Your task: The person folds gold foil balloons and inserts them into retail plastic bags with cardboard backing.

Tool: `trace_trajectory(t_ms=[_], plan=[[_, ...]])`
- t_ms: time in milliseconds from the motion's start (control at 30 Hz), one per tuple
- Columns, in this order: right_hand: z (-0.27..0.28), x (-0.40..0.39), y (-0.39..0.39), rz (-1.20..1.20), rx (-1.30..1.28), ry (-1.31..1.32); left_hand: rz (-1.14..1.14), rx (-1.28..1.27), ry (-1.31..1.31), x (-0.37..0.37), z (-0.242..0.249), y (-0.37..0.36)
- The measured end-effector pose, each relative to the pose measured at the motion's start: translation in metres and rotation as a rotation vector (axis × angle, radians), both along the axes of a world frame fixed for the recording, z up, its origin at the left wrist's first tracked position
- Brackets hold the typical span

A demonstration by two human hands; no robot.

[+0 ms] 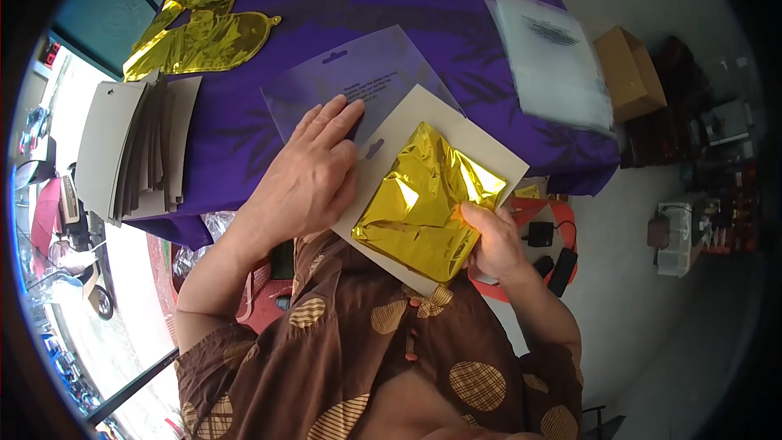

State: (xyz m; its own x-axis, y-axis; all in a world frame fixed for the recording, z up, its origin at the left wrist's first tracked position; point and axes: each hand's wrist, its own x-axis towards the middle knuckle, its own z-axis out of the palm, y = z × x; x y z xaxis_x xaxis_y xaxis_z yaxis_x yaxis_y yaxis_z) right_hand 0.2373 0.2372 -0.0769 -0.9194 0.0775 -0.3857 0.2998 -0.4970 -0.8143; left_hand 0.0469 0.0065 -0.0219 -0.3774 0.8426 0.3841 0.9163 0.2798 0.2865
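My right hand [495, 243] grips a folded gold foil balloon [432, 204] together with the grey card [419, 110] beneath it, thumb on top of the foil. The card has a hang slot near its left corner and is tilted above the table's near edge. My left hand [314, 167] lies with its fingers stretched out on a clear plastic bag [395, 57] that has printed text and a hang slot. Its thumb side is beside the card's left edge; the thumb's tip is hidden. The card overlaps the bag's lower right part.
A purple cloth [456, 24] covers the table. A stack of grey cards [110, 134] stands at the left edge, below flat gold foil balloons [216, 41]. Clear bags [546, 65] are piled at the right, beside a cardboard box [627, 73]. A red-orange basket [566, 216] sits below the table edge.
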Motion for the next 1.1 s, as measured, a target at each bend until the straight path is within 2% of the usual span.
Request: trace_trajectory(t_ms=[167,467,1100], plan=[[0.013,-0.005,-0.006,-0.043,0.009,-0.029,0.068,-0.02,-0.063,0.001,-0.007,0.003],[0.023,0.004,-0.005,-0.079,0.018,-0.059,0.238,-0.088,0.08,0.02,-0.009,0.014],[0.033,-0.002,-0.011,-0.142,0.077,-0.091,0.17,-0.04,0.059,0.031,-0.004,-0.006]])
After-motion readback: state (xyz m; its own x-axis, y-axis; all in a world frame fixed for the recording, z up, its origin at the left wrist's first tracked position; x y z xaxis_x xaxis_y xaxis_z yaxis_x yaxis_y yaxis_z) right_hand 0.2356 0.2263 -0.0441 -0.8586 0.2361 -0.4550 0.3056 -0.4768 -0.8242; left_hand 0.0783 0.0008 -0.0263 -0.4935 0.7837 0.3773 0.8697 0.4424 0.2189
